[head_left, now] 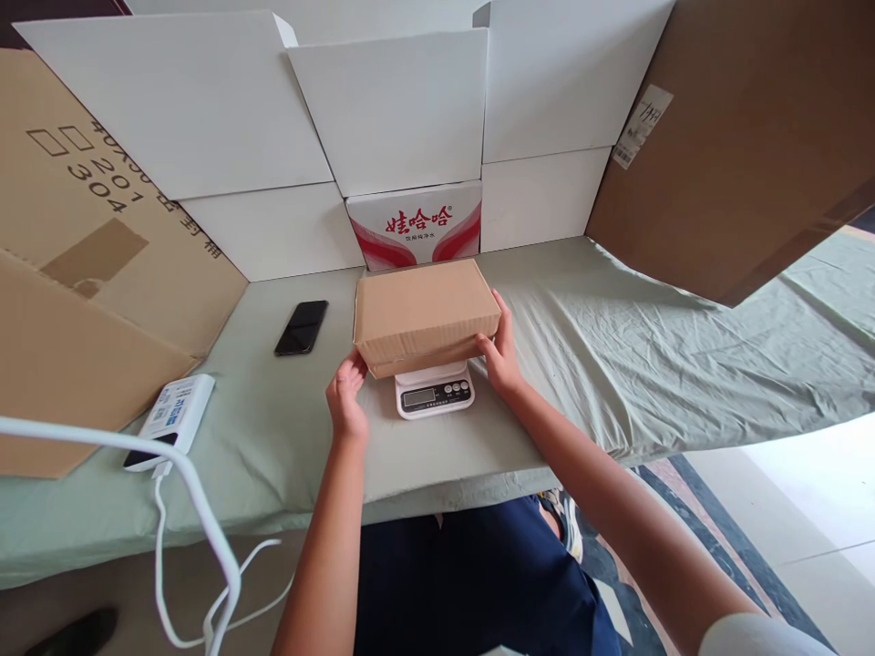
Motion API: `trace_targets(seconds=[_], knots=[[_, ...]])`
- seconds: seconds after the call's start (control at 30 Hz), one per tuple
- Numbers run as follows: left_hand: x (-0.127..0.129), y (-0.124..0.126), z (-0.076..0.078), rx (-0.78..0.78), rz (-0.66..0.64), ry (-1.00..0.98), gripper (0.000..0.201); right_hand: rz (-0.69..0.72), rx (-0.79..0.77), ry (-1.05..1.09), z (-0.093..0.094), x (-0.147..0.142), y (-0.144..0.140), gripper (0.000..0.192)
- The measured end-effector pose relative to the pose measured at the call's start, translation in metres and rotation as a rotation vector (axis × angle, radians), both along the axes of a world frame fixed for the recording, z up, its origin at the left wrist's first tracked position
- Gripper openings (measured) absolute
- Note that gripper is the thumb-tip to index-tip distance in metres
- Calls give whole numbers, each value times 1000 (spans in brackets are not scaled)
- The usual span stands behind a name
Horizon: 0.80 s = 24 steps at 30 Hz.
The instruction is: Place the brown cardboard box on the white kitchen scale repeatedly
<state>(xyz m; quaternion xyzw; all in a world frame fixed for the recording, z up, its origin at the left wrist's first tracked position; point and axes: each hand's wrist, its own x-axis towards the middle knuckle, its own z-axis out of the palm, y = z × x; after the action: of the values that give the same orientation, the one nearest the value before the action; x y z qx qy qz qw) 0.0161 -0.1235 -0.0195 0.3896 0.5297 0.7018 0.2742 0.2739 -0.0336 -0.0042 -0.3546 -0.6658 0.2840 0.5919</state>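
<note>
Between my two hands is a brown cardboard box [427, 310], closed, over a small white kitchen scale [436, 394]. My left hand [347, 394] grips the box's near left corner, its fingers partly hidden under the edge. At the right end, my right hand [502, 351] has its thumb on the front face and its fingers along the side. The scale's display and buttons show in front of the box, while its platform is mostly covered. Whether the box rests fully on the platform I cannot tell.
A black phone [302, 328] lies left of the box. Farther left sit a white power bank [170, 421] and its white cable [198, 510]. White boxes [403, 118] wall the back, with large cardboard sheets [738, 137] at the sides. Green cloth [581, 337] covers the table.
</note>
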Motion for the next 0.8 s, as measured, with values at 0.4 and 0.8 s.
trace_targets(seconds=[0.4, 0.8], knots=[[-1, -2, -3, -21, 14, -51, 100, 5, -2, -8, -2, 1, -4, 85], [-3, 0, -3, -8, 8, -67, 99, 4, 10, 3, -1, 1, -6, 83]])
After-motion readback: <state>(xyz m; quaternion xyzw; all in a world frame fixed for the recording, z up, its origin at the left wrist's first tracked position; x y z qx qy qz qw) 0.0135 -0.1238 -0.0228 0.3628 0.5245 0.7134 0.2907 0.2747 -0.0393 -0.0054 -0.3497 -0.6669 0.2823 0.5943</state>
